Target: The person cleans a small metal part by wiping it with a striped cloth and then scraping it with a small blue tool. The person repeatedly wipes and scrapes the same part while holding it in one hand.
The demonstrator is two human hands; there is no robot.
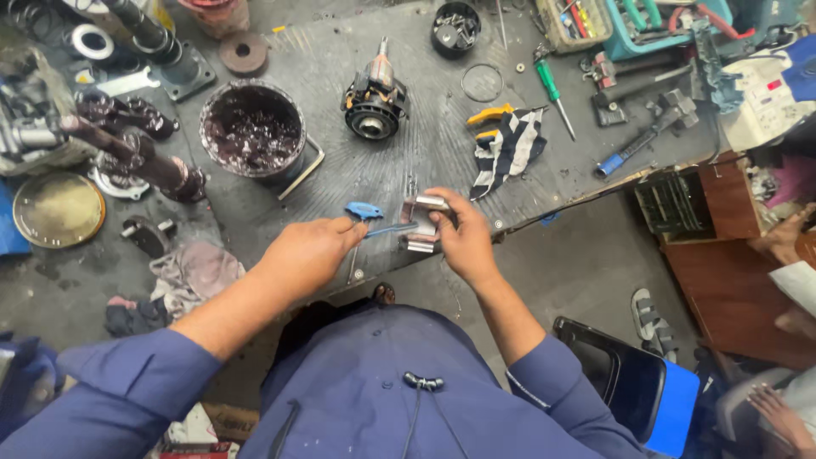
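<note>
My left hand (308, 252) grips a blue-handled tool (371, 216), a small brush or key, whose thin shaft reaches right into a shiny metal part. My right hand (461, 240) holds that small metal part (422, 223) above the near edge of the grey workbench (425, 144). Both hands sit close together at the bench edge. My sleeves and shirt are blue.
A tub of dark grease (252, 127) stands at left, a motor armature (374, 104) behind the hands. A striped rag (508, 146), green screwdriver (552, 92), blue-handled wrench (639, 134) and toolbox (654, 24) lie right. Another person's hand (778, 410) shows at bottom right.
</note>
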